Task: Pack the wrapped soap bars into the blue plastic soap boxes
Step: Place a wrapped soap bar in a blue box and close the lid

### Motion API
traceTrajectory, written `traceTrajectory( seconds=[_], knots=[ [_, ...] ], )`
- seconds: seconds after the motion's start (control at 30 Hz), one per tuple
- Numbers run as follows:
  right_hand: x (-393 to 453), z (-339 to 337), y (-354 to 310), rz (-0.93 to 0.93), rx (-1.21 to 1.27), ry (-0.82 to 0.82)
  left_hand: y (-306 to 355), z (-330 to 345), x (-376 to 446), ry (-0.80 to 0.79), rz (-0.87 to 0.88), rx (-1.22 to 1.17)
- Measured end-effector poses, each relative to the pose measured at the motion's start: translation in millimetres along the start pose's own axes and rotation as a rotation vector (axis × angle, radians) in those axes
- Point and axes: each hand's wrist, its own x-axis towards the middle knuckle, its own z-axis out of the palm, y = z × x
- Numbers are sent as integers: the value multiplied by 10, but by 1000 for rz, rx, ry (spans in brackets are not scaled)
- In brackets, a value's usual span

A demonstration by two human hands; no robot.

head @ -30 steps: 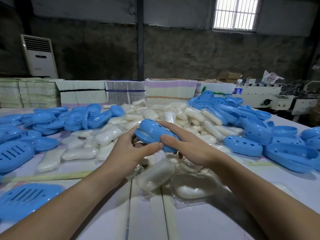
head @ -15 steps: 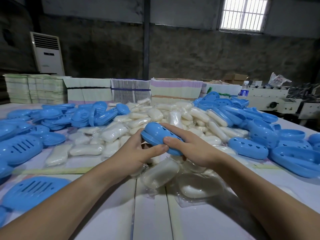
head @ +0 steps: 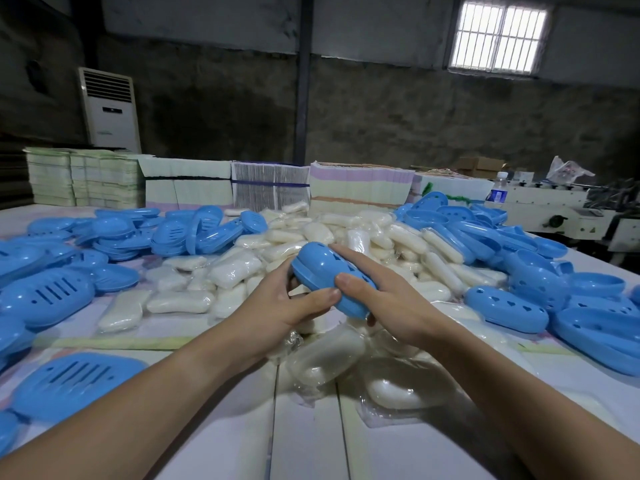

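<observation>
Above the near middle of the tabletop (head: 214, 441), both my hands hold one closed blue soap box (head: 332, 278), tilted. My left hand (head: 284, 303) grips its near-left end, thumb on the rim; my right hand (head: 377, 299) curls over its right side. Wrapped soap bars (head: 311, 237) are heaped beyond, box lids (head: 45, 296) left, box bases (head: 505, 306) right.
</observation>
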Motion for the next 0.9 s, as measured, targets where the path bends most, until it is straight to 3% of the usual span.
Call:
traceTrajectory(
  seconds=[0.23,0.57,0.9],
  knots=[
    [2,-1,27,31,-16,-55,-14,-16,16,12,-37,-100],
    [-18,-29,-29,-19,-162,-53,-3,-83,-7,-123,-60,29],
    [36,97,-4,18,-7,-23,68,-74,-4,-188,-149,-114]
  ],
)
